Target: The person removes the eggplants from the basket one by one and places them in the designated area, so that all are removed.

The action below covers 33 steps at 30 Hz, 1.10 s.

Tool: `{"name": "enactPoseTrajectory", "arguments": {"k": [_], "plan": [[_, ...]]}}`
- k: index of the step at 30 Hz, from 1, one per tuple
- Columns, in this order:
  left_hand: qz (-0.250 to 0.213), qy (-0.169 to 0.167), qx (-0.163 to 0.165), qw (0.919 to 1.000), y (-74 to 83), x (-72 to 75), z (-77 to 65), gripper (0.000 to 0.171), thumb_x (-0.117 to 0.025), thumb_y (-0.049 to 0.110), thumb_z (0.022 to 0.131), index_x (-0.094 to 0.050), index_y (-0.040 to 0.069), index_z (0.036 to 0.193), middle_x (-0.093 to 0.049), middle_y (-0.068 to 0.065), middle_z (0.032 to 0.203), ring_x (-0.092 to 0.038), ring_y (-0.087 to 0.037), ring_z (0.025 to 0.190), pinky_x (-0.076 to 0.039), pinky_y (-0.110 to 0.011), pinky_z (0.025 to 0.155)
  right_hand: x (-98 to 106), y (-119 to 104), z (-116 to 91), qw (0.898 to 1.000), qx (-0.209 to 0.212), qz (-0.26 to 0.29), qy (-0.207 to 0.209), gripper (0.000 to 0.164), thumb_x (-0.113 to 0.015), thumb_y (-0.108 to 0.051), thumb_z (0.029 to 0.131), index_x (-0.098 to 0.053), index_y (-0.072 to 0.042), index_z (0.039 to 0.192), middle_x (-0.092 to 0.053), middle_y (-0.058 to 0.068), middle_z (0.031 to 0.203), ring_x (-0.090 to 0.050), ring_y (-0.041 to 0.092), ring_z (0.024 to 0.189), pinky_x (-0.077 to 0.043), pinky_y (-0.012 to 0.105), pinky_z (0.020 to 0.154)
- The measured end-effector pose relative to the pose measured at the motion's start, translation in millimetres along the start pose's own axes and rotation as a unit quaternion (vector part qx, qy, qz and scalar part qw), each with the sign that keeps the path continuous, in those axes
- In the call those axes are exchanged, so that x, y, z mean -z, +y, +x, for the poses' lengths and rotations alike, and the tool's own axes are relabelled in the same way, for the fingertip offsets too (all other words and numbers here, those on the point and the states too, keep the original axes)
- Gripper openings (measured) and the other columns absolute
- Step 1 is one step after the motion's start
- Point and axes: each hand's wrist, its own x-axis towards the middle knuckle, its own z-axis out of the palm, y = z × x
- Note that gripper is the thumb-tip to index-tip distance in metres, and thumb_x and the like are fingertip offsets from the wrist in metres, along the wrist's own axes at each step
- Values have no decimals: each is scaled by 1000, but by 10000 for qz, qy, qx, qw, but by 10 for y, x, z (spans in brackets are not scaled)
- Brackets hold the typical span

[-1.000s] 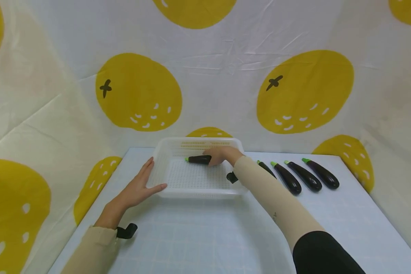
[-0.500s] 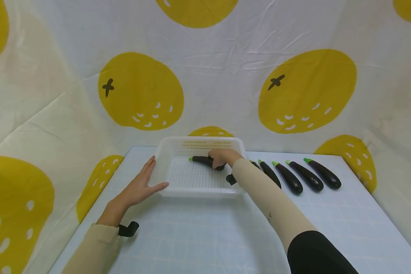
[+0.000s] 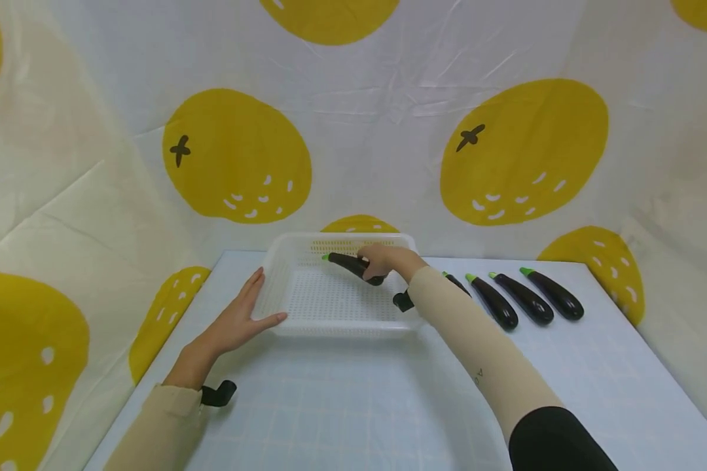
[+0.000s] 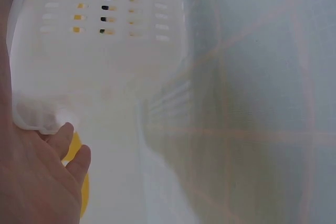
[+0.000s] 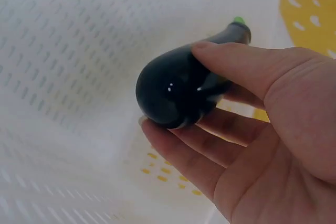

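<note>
A white plastic basket [image 3: 342, 329] with a slotted floor and walls stands at the back middle of the table. My right hand [image 3: 383, 260] grips a dark, glossy eggplant [image 3: 347, 263] inside the basket's outline, with its green stem pointing left. In the right wrist view, thumb and fingers [image 5: 226, 124] hold the round end of the eggplant [image 5: 168, 90], which looks raised off the slotted floor. My left hand [image 3: 235, 324] rests against the basket's near left corner, its fingers fairly straight along the left side and its thumb spread over the front rim.
Several more eggplants [image 3: 524, 299] lie side by side on the table right of the basket, one partly hidden by the right sleeve. A white cloth with yellow fruit prints [image 3: 383, 150] hangs close behind the basket. The pale blue checked table [image 3: 342, 405] stretches towards me.
The eggplant in my right hand has come up from the basket floor and tilted, stem end higher. The right forearm has shifted slightly, covering more of the eggplants on the table. My left hand stays put.
</note>
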Motion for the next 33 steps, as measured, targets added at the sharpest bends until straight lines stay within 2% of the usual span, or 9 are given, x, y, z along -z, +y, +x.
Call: {"name": "enactPoseTrajectory", "arguments": {"k": [5,13,20,24,29,33], "plan": [[40,24,60,10000,7,-2,-13,119,-68,69,86,-1,12,166,4,-7,173,-10,-39,156,-20,-68,118,118,-8,-166,9995,271,-6,157,32,-67,-17,97,-60,-3,125,-62,9,111,-55,24,99,-48,38,88],[-10,-13,48,10000,27,-12,9,118,-69,67,87,0,13,166,4,-7,173,-10,-40,156,-18,-69,118,188,70,-417,9982,186,292,497,44,-68,-23,99,-56,-6,138,-64,8,117,-57,24,102,-49,40,92],[60,20,26,10000,24,-20,-14,119,-68,70,86,-1,11,166,2,-9,173,-10,-40,156,-18,-68,119,138,150,-684,9939,217,681,842,54,-67,-25,100,-48,-7,148,-65,9,116,-59,24,99,-50,41,89],[35,9,36,10000,35,-29,-22,119,-69,70,86,-2,12,166,2,-9,173,-11,-40,156,-19,-69,118,82,215,-830,9899,240,916,1058,61,-66,-25,101,-42,-7,154,-65,12,124,-60,23,102,-51,42,92],[65,6,24,10000,40,-23,-13,118,-68,69,86,-1,13,166,3,-7,173,-11,-41,156,-19,-70,117,41,303,-986,9845,343,959,1427,62,-67,-21,100,-40,-3,154,-65,14,126,-61,25,102,-53,43,93],[100,19,2,9999,24,-22,3,118,-68,68,87,-1,12,166,3,-9,173,-12,-42,155,-19,-70,117,2,384,-1093,9838,310,890,1526,60,-68,-20,100,-42,-3,152,-64,14,126,-59,26,103,-53,44,93]]}}
